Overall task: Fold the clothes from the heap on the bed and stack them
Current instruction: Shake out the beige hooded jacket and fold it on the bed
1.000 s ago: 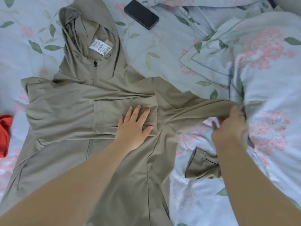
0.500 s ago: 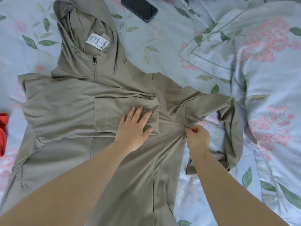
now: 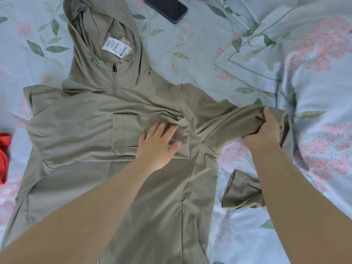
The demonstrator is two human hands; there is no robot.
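A khaki hooded zip jacket [image 3: 80, 130] lies face up on the floral bedsheet [image 3: 190, 60], hood toward the far side, with a white barcode label [image 3: 116, 47] inside the collar. Its left sleeve is folded across the chest. My left hand [image 3: 157, 144] presses flat on that folded sleeve's cuff at the chest middle. My right hand [image 3: 263, 131] grips the bunched right sleeve [image 3: 228, 119], stretched out to the right; the sleeve's cuff [image 3: 242, 193] hangs down below my forearm.
A black phone [image 3: 165, 7] lies on the sheet beyond the hood. A rumpled floral duvet [image 3: 314, 73] fills the right side. A red-orange garment [image 3: 4, 157] shows at the left edge.
My right hand left the jacket's armpit seam, moved right and took hold of the sleeve near its middle, pulling it out straight. My left hand stayed pressed on the chest.
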